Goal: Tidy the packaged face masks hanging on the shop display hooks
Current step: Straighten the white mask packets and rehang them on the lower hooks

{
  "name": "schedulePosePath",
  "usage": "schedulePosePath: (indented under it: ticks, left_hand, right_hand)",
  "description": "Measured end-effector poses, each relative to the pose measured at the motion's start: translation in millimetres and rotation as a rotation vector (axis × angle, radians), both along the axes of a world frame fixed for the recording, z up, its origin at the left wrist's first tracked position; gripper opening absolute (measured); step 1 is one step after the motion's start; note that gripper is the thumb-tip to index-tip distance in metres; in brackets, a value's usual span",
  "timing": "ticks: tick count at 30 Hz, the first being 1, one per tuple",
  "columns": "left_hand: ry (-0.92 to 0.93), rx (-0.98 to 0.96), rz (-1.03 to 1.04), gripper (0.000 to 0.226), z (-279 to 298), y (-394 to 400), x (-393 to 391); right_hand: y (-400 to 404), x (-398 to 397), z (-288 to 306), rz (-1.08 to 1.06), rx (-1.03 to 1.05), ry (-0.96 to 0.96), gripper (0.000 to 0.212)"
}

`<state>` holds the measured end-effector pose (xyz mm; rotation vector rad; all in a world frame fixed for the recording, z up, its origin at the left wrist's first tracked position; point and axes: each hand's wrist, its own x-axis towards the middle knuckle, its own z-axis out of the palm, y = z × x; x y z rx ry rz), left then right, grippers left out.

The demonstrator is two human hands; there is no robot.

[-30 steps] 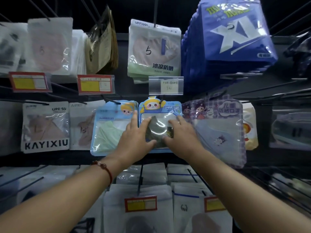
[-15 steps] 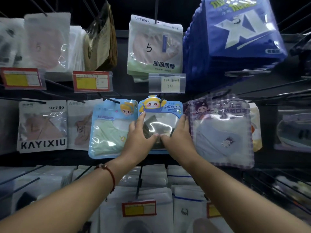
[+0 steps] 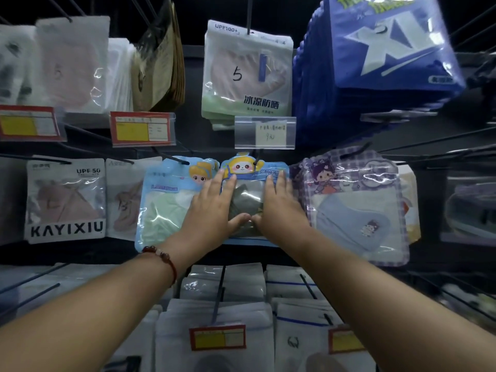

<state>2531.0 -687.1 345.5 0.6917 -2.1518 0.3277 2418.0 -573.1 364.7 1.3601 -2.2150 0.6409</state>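
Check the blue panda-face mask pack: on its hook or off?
On. The hook passes through the blue panda-face mask pack; left hand and right hand press it flat.

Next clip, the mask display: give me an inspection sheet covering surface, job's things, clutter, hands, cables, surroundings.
Surface: dark display wall with wire hooks.
Job's things: panda mask pack hangs on the centre hook, between the blue doll pack and the purple checked pack.
Clutter: nothing seen.
Hands: left hand and right hand lie flat on the panda mask pack, fingers straight, thumbs nearly meeting.
Cables: nothing seen.
Surroundings: red and yellow price tag; blue packs upper right.
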Motion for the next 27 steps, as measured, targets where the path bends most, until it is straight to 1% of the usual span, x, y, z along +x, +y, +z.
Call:
schedulePosePath:
  ticks: [2, 4, 6, 7, 8, 10, 12, 14, 15, 17, 21, 27]
  left_hand:
    - [-0.014, 0.018, 0.009, 0.094, -0.8, 3.1, 1.1]
    - [-0.029, 0.030, 0.003, 0.092, 0.3, 10.3, 5.9]
    - [-0.101, 0.012, 0.030, 0.090, 1.6, 20.7, 19.4]
    - [-0.162, 0.002, 0.066, 0.088, 0.9, 27.8, 30.6]
    - [-0.222, 0.011, 0.110, 0.087, -1.6, 35.1, 44.4]
    - [-0.297, 0.095, 0.185, 0.085, -11.8, 54.3, 77.3]
    - [-0.288, 0.219, 0.188, 0.083, -28.3, 77.0, 108.6]
    - [-0.257, 0.308, 0.179, 0.080, -47.0, 99.9, 130.3]
    - [-0.243, 0.346, 0.180, 0.079, -56.9, 109.6, 138.1]
    - [-0.211, 0.415, 0.180, 0.075, -74.6, 125.2, 149.6]
    - [-0.170, 0.443, 0.111, 0.071, -86.6, 146.6, 160.8]
    - [-0.100, 0.377, -0.034, 0.065, -71.0, 153.8, 172.0]
  right_hand:
    - [2.7, 1.5, -2.5, -0.007, 0.006, 0.065, 0.097]
    - [8.3, 6.4, -5.0, -0.004, 0.010, 0.207, 0.087]
    - [18.6, 18.4, -8.7, 0.036, 0.052, 0.318, 0.081]
    - [25.5, 26.3, -11.9, 0.062, 0.094, 0.336, 0.080]
    - [33.6, 34.8, -16.1, 0.087, 0.138, 0.323, 0.078]
    - [51.8, 51.9, -27.1, 0.135, 0.196, 0.256, 0.071]
    - [70.9, 69.0, -38.0, 0.168, 0.244, 0.176, 0.068]
    - [89.4, 84.3, -46.8, 0.185, 0.298, 0.084, 0.071]
    - [99.0, 91.2, -51.4, 0.193, 0.303, 0.032, 0.073]
    - [118.0, 103.1, -61.6, 0.205, 0.247, -0.055, 0.073]
    - [151.7, 128.1, -82.1, 0.143, 0.114, -0.184, 0.070]
    - [171.7, 146.0, -84.3, 0.068, 0.063, -0.170, 0.068]
